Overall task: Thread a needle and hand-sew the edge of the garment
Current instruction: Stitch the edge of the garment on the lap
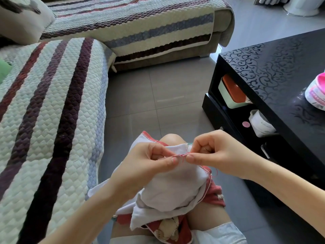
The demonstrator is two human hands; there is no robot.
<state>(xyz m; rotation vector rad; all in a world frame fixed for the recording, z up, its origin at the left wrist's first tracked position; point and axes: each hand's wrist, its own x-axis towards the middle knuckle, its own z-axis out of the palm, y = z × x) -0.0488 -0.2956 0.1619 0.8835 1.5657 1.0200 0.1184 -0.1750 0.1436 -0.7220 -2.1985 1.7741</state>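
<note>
The left hand [147,161] and right hand [216,152] pinch the pink thread [181,155] at the garment [175,187] edge; a hard pull may snap or knot it.

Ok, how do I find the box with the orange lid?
Start at the big black table on the right. Look in the open shelf under its top, at the end nearest the sofa. The box is pale green with an orange lid; the container beside it is plain white.
</note>
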